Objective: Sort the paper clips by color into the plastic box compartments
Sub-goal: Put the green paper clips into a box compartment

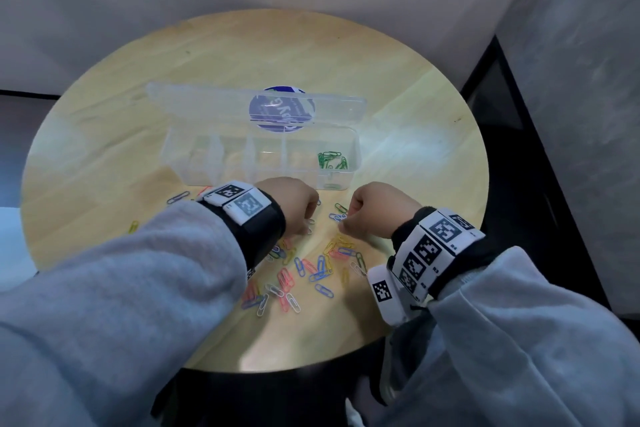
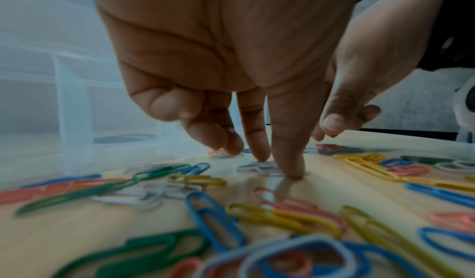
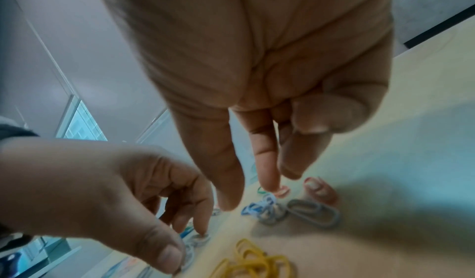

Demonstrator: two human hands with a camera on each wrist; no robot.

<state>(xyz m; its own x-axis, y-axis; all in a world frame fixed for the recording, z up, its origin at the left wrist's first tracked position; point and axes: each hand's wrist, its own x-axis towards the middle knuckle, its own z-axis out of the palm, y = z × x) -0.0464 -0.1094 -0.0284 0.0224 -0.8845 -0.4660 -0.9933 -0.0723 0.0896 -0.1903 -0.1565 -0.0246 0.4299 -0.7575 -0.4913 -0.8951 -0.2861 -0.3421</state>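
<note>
Left to right on the round worktop [image 1: 104, 135]. A lone yellow clip [image 1: 133, 227] lies near the left edge, well apart from the main scatter, and could be overlooked. The clear plastic box [image 1: 259, 156] stands mid-worktop with its lid open; only its rightmost compartment holds green clips [image 1: 332, 160], the others appear empty.

The left hand [image 1: 294, 206] is down on the worktop just in front of the box, fingers [image 2: 287, 160] extended with their tips pressing pale clips [image 2: 259, 167]; nothing is lifted or enclosed.

The right hand [image 1: 367, 210], close beside it but not touching, hovers with fingers loosely hanging over a tangle of blue and pale clips [image 3: 267, 209], holding nothing.

The loose clips [image 1: 304, 270] lie toward the near edge, many overlapping.

Likely faults:
- Interlocked clips may lift together, carrying a wrong colour into a compartment.
- Flat clips may slide under pressing fingertips rather than rise.
- A sleeve could sweep clips off the near edge.
</note>
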